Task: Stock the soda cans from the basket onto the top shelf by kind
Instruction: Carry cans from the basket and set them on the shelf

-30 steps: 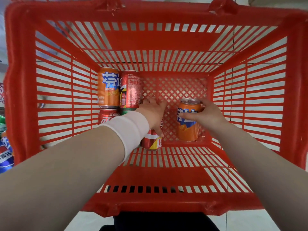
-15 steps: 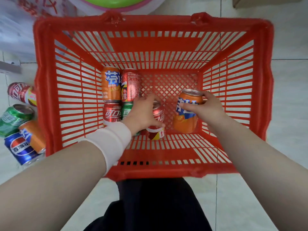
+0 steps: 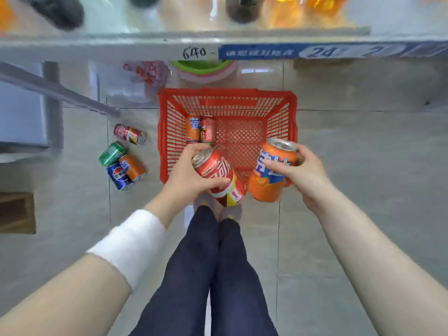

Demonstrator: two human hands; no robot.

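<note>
My left hand [image 3: 188, 177] grips a red cola can [image 3: 219, 177], tilted, above the near edge of the red basket [image 3: 167, 132]. My right hand [image 3: 304, 174] grips an orange soda can [image 3: 271, 175] beside it, over the basket's near right corner. Both cans are lifted clear of the basket floor. Inside the basket, at its far left, lie an orange can [image 3: 192, 127] and a red can [image 3: 208, 129]; more cans below them are mostly hidden by my left hand. A shelf edge [image 3: 121, 48] with a blue price strip crosses the top of the view.
Several cans lie on the tiled floor left of the basket: a red one [image 3: 128, 134], a green one [image 3: 112, 154], an orange one [image 3: 132, 167] and a blue one [image 3: 119, 177]. My legs [image 3: 213, 275] are just behind the basket. A brown box [image 3: 17, 212] sits at the far left.
Both hands have lifted their cans up out of the basket toward me. The view has pulled back and upward, so the shelf edge and more floor show.
</note>
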